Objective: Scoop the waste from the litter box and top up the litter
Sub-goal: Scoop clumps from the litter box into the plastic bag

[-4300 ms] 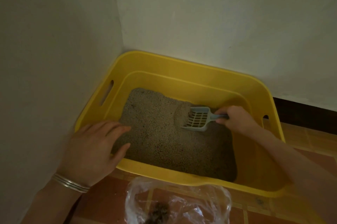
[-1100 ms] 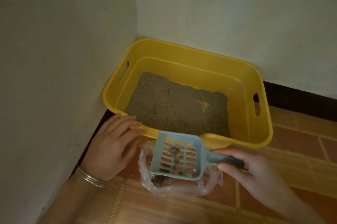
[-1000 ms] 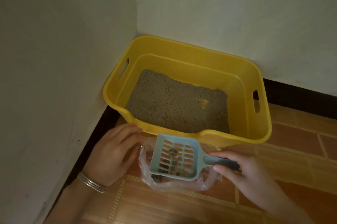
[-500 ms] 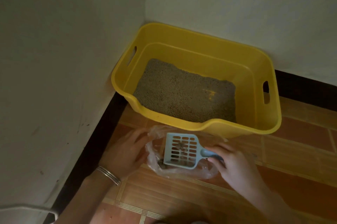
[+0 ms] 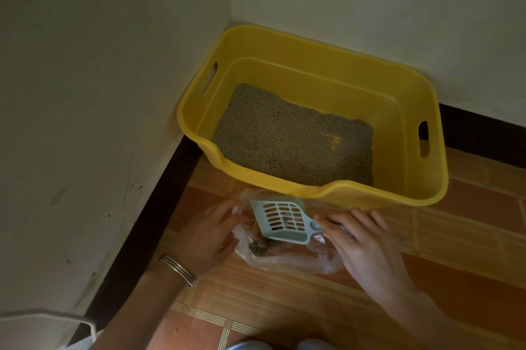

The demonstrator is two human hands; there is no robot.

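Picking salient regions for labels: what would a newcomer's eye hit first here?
The bright yellow litter box, tucked into the corner, with grey litter inside. Next, the pale blue scoop tipped over a clear bag on the tiled floor in front of it, with the right hand on its handle and the left hand holding the bag's edge.

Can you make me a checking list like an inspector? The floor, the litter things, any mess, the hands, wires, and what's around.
Surface: orange tiled floor.
Job's things: yellow litter box in the corner; grey litter inside, one thin spot showing yellow; blue scoop tipped over the clear bag; clumps in the bag.
Clutter: white edge at bottom left, cannot tell what.
Hands: left hand holds the bag's edge; right hand holds the scoop's handle.
Cables: nothing seen.
Surroundings: two pale walls, dark skirting.
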